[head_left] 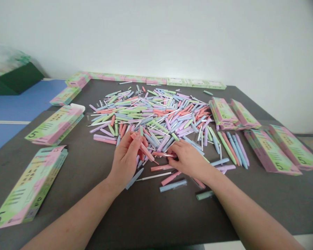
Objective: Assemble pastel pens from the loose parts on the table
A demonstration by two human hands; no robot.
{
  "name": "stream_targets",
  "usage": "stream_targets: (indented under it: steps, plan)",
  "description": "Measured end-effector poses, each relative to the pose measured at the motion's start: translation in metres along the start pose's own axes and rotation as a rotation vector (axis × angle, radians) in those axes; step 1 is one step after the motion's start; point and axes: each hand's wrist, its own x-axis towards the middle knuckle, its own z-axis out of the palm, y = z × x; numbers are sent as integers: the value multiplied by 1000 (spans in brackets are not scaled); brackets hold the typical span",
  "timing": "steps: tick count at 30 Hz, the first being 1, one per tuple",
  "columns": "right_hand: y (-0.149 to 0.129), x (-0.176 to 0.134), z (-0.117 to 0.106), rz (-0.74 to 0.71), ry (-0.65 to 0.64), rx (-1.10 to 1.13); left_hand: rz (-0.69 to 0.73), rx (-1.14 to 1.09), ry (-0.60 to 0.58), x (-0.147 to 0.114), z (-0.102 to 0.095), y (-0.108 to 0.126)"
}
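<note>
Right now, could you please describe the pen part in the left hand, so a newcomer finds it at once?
Find the dark table and the wide heap of pastel pen parts on it. At the heap's near edge, the left hand grips a coral pen barrel. It slants down to a thin tip, whereas the coral piece in the right hand is nearly level.

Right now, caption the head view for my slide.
Left grip on a coral pen barrel, right grip on a reddish pen part, by pastel pen pieces on a dark table.
</note>
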Motion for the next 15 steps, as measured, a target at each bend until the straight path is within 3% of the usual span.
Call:
stream_targets:
  steps: [15]
  plan:
    - [2,1,-2,-18,-23,-77,-33,71,-33,-3,3,3]
